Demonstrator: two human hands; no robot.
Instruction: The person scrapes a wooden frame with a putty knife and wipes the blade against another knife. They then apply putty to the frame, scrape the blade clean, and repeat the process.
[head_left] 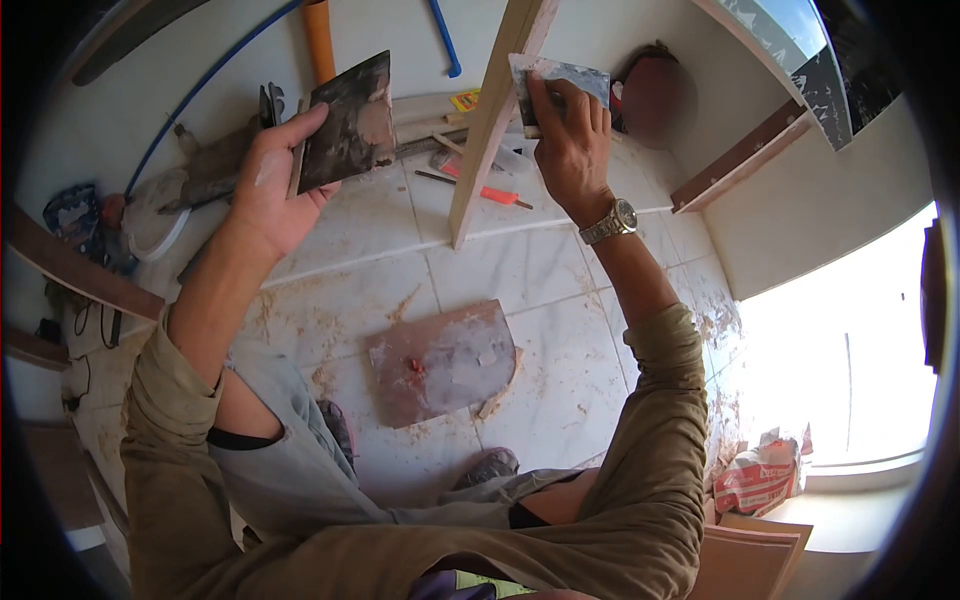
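Note:
My left hand (pixel 268 185) is closed on a wide putty knife (pixel 335 135), its dark blade raised and smeared with pale pinkish filler along the right side. The thumb presses near the blade's lower left edge. Up at the right, my right hand (pixel 575 145) grips a second, flat scraper (pixel 562 70) with whitish residue on it, fingers pressed over its face. That scraper overlaps the upper part of a leaning wooden post (pixel 488 130) in this view. A metal watch (pixel 612 222) is on my right wrist.
On the tiled floor between my feet lies a stained board (pixel 450 365) with a reddish lump. Behind the post are an orange-handled tool (pixel 500 196) and wood strips. A blue pipe (pixel 215 85) curves at left; a red-white bag (pixel 765 475) stands lower right.

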